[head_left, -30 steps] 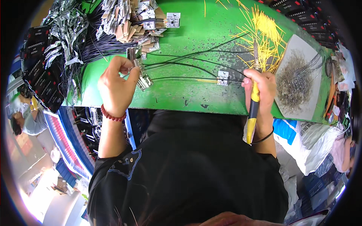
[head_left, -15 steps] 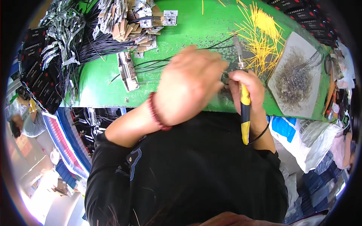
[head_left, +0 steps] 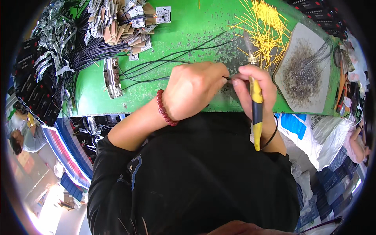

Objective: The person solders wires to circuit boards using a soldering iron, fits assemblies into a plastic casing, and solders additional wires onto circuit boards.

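Observation:
My left hand (head_left: 194, 88), with a red bead bracelet at the wrist, is closed on the end of a thin black cable (head_left: 228, 78). Close beside it, my right hand (head_left: 261, 83) grips a yellow-and-black soldering iron (head_left: 257, 109), its metal tip pointing away from me. The thumb and a finger of that hand also reach the cable end; whether they pinch it I cannot tell. Several black wires (head_left: 164, 62) run across the table from a silver metal holder (head_left: 112, 78) left of my hands.
The green table (head_left: 188, 35) bears a pile of circuit boards (head_left: 113, 19) with black leads at the far left. Thin yellow sticks (head_left: 270, 23) lie scattered at the far right, near a pale slab (head_left: 282, 74) covered with grey residue. A white bag (head_left: 321, 137) hangs below the right edge.
My left hand has come down from its blurred sweep and now sits beside my right hand, at the cable end. The right hand keeps its grip on the soldering iron. The whole view has shifted slightly.

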A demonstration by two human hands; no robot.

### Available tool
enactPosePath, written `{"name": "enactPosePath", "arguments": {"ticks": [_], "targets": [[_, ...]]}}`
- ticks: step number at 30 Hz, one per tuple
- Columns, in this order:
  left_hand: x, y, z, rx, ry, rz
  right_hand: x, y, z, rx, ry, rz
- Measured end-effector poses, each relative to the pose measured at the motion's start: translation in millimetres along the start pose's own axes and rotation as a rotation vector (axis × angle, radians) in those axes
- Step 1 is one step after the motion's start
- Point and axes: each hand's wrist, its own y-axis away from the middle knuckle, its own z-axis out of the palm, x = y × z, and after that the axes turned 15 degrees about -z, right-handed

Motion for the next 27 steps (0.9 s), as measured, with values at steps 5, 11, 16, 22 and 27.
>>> {"name": "enactPosePath", "arguments": {"ticks": [5,11,16,22,27], "targets": [[-4,3,-1,0.007,0.069,-0.079,2,-1,8,-0.002,-0.071,0.067],[-6,4,-9,-0.03,0.166,-0.001,2,-1,5,-0.117,-0.141,0.213],[-3,6,-11,0.044,0.015,0.0,6,0,8,0.093,-0.07,0.072],[-5,6,-7,0.123,-0.035,0.02,0,-1,12,0.036,-0.06,-0.015],[-8,5,-5,0.109,0.092,-0.016,1,1,13,0.046,-0.102,-0.008]]}}
